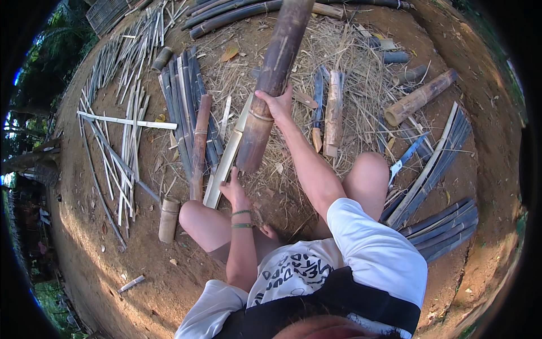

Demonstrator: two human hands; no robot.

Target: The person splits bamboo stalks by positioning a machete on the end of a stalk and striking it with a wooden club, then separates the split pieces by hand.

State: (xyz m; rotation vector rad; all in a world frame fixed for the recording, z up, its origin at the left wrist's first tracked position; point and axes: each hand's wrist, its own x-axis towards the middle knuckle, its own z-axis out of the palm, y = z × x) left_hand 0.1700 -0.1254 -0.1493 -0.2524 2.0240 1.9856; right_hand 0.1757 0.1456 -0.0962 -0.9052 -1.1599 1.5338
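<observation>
A thick dark brown bamboo pole [276, 62] slants up and away in front of me. My right hand [275, 105] is closed around it near its lower end, just above a pale node ring. Below that end, my left hand [234, 191] has its thumb and a finger apart, beside a pale split bamboo strip [228, 155]. The strip leans along the pole's left side, and whether the left fingertips touch it is unclear. To the right lie a long knife [318, 107] with a dark blade and wooden handle, and a light bamboo piece [333, 113].
Split dark bamboo slats [183, 107] and a brown bamboo length [200, 141] lie left of me. Thin pale strips [132, 141] spread farther left. At right are a cut bamboo section [420, 99], a blue and white tool [402, 163] and stacked slats [440, 169]. Dry shavings [361, 85] cover the soil ahead.
</observation>
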